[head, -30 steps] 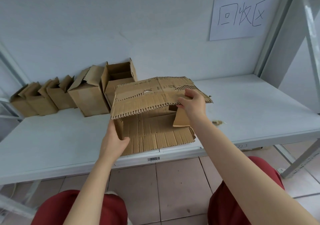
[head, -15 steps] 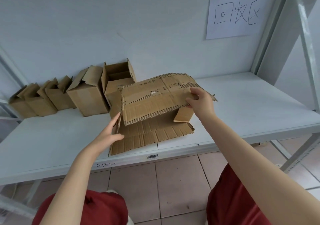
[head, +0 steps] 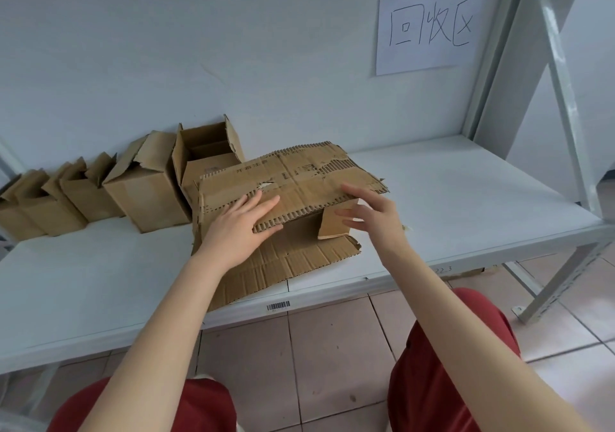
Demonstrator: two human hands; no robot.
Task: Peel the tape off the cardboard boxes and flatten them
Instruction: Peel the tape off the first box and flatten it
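Observation:
A torn, opened-out cardboard box [head: 299, 182] lies on the white shelf [head: 466, 198], its top panel folded over a lower panel that reaches the front edge. My left hand [head: 238, 228] rests flat on the near edge of the top panel, fingers spread. My right hand [head: 372, 213] hovers open at the panel's right end, fingertips at the cardboard, next to a small flap [head: 336, 223] that sticks up. Neither hand grips anything.
A row of several upright open cardboard boxes [head: 146, 185] stands along the back wall at the left. A paper sign [head: 429, 25] hangs on the wall. A metal shelf upright [head: 562, 75] rises at the right. Tiled floor lies below.
My right hand has let go of the top panel and opened. My left hand rose from the lower panel's left edge onto the top panel. The panel has dropped lower.

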